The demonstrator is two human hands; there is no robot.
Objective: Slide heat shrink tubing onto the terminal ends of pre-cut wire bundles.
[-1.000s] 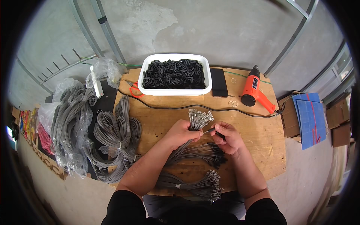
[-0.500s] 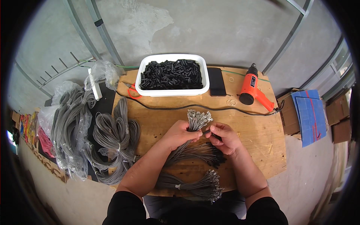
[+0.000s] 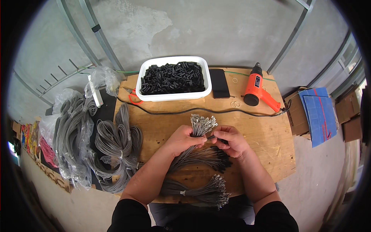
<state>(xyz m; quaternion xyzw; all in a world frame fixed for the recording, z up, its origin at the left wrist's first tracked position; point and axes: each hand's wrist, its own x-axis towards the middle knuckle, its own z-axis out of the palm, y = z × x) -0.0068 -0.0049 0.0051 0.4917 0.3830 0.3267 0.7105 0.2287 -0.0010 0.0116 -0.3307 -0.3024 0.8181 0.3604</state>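
My left hand (image 3: 185, 139) is closed round a bundle of grey wires (image 3: 203, 124) whose metal-tipped ends fan out above the fist. Close beside it, my right hand (image 3: 228, 141) pinches a short black sleeve (image 3: 211, 137) between thumb and fingers, right at the edge of the bundle. Whether a wire end sits inside the sleeve cannot be made out. Beneath my hands lie grey wires with black sleeves on their ends (image 3: 221, 158). Nearer to me rests another tied bundle of grey wires (image 3: 205, 190) with bare metal tips.
A white tub (image 3: 208, 83) full of black sleeves stands at the back, with red-handled scissors (image 3: 135, 97) to its left and a phone (image 3: 220, 83) to its right. Further right lies an orange heat gun (image 3: 255, 87). A black cord (image 3: 181, 112) crosses the table. Coiled grey wires (image 3: 119, 145) lie left.
The view has shifted slightly, so the table's things sit a little further left. Both hands keep their grips at nearly the same place.
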